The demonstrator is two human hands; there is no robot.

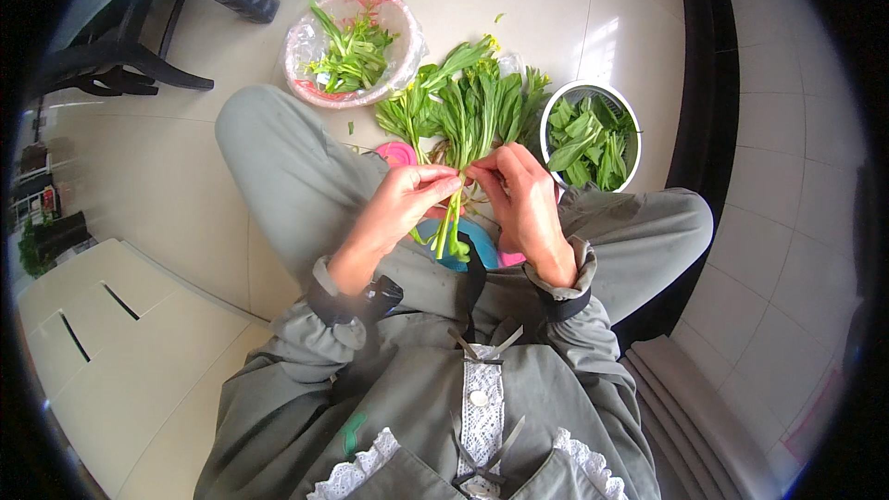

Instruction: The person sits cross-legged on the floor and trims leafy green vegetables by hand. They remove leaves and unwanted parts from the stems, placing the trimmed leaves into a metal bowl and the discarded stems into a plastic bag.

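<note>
Between the knees, my left hand pinches the pale stems of leafy greens with thumb and fingers. My right hand meets it from the right, fingertips bent against the same stems. Just beyond both hands lies a pile of leafy greens with small yellow flowers. A pink basin lined with clear plastic stands beyond the left knee and holds trimmed stems and flower tops. By the right knee, a white-rimmed basket holds loose green leaves. Whether the right fingertips grip a single stem is hard to see.
Under the hands are a blue object and a pink one, both partly hidden. Dark furniture legs stand at upper left. A cream panel with slots is at lower left, and grey folded fabric at lower right.
</note>
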